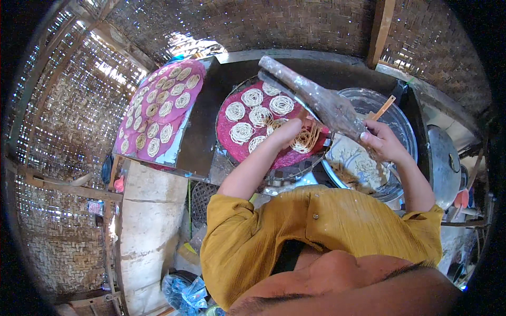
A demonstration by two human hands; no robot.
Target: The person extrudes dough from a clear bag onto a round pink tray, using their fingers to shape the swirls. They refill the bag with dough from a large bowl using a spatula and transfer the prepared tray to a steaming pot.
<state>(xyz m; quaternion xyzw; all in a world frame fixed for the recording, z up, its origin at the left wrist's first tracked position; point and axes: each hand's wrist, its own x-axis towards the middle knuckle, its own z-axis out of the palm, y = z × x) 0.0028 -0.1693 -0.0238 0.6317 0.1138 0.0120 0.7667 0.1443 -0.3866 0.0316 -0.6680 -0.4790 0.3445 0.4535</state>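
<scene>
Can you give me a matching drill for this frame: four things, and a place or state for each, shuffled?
Things:
1. left hand
2. right hand
3. wooden press
4. pink tray of noodle coils

Places or states:
A. set aside at the far left, next to the woven wall
B. gripping the near end of the press
C. slanting over the round pink mat
D. under the falling noodle strands

Pairs: 1-D, 2-B, 3-C, 4-A

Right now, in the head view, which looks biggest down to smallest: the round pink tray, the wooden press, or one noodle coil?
1. Round pink tray
2. Wooden press, though it sits nearer the camera, so its true size is unsure
3. One noodle coil
</scene>
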